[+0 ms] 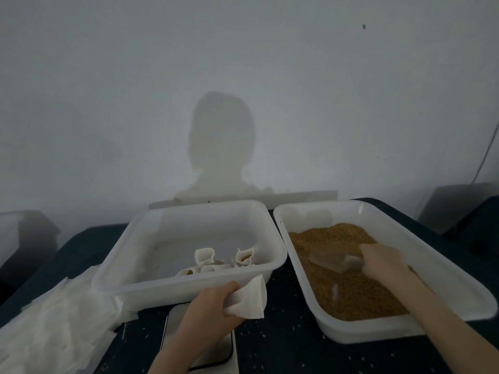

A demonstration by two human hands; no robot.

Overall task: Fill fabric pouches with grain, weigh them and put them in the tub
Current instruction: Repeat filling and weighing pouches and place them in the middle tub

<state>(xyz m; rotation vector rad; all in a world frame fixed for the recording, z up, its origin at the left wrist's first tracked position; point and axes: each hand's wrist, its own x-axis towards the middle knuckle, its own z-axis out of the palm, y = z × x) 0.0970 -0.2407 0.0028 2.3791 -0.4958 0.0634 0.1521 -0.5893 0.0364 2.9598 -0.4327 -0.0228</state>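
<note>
1. While the left hand grips an empty white fabric pouch, its fingers curl round the cloth at the near right corner of the left tub, above a scale on the dark desk.
2. Right of that tub, touching or almost touching it, a second white tub holds brown grain.
3. Over the grain, the right hand has its grip clamped on a clear scoop, whose bowl points back toward the left tub and lies in or just over the grain; blur hides the detail.
4. Inside the left tub, against its near wall, several filled pouches stand with open tops, brown grain showing in some.
5. Left of the left tub, a heap of white cloth lies on the desk, touching the tub's near left corner.
6. Loose grains speckle the desk in front of the left tub.
7. Behind the left tub, a pale wall carries a person's shadow.
</note>
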